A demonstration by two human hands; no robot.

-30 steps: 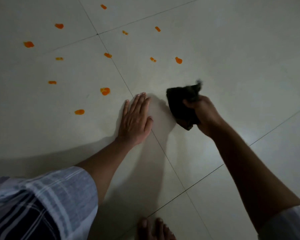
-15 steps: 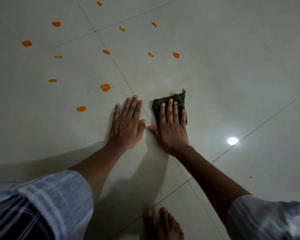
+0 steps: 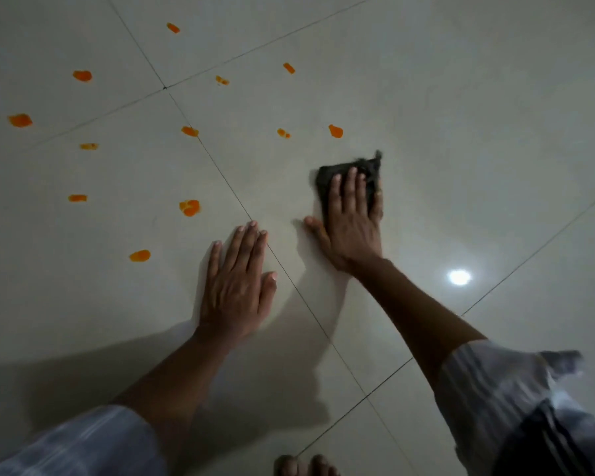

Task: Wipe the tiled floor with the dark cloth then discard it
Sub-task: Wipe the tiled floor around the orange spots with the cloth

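The dark cloth (image 3: 326,176) lies folded on the pale tiled floor (image 3: 461,132), just right of centre. My right hand (image 3: 352,218) presses flat on it, fingers spread over the cloth, thumb resting on the tile. My left hand (image 3: 237,280) lies flat on the floor to the left, fingers apart, holding nothing. Several orange smears mark the tiles ahead; the nearest ones are an orange smear (image 3: 336,131) just beyond the cloth and an orange blotch (image 3: 189,207) left of it.
More orange spots (image 3: 20,120) are scattered over the far-left tiles. Dark grout lines (image 3: 220,176) cross the floor. A bright light reflection (image 3: 459,277) sits right of my right forearm. My toes (image 3: 303,467) show at the bottom edge.
My right hand brought the cloth down from the air onto the floor, flattened on it, then slid it forward and to the right. My left hand stayed planted.
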